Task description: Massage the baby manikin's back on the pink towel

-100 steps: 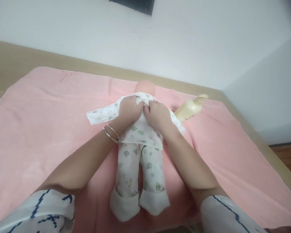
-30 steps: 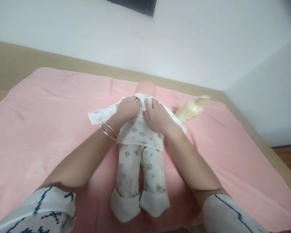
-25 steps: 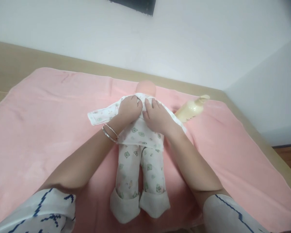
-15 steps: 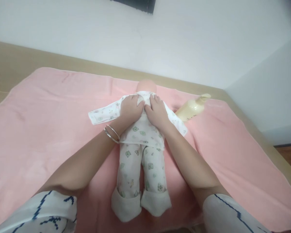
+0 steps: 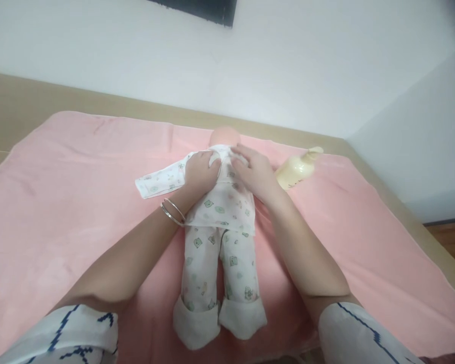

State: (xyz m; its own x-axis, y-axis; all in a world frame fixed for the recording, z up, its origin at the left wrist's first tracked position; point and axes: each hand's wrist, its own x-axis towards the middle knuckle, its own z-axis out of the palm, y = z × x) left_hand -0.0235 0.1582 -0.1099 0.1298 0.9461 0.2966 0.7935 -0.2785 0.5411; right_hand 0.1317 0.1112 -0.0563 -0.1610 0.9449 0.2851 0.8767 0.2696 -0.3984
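Note:
A baby doll [image 5: 235, 205] lies stretched out with its round head [image 5: 225, 135] away from me, dressed in a white printed top and matching trousers [image 5: 200, 263] with wide plain cuffs. My left hand [image 5: 201, 174] rests on the left side of the doll's upper body, its fingers laid over the cloth and the thumb apart. At the right shoulder is my right hand [image 5: 255, 172], fingers spread, thumb and fingertips at the fabric; whether the palm touches I cannot tell. The left sleeve [image 5: 161, 178] points outward. My right hand and forearm hide the other sleeve.
Under the doll is a pink blanket [image 5: 98, 202] on a wooden surface [image 5: 30, 93]. A pale yellow pump bottle [image 5: 298, 169] lies on its side to the right of the doll. Behind rises a white wall [image 5: 117, 50] with a dark panel [image 5: 212, 10] at the top.
My right hand has shifted right and turned, its fingers now more spread at the doll's shoulder. My left hand stays on the doll. The view has tilted slightly.

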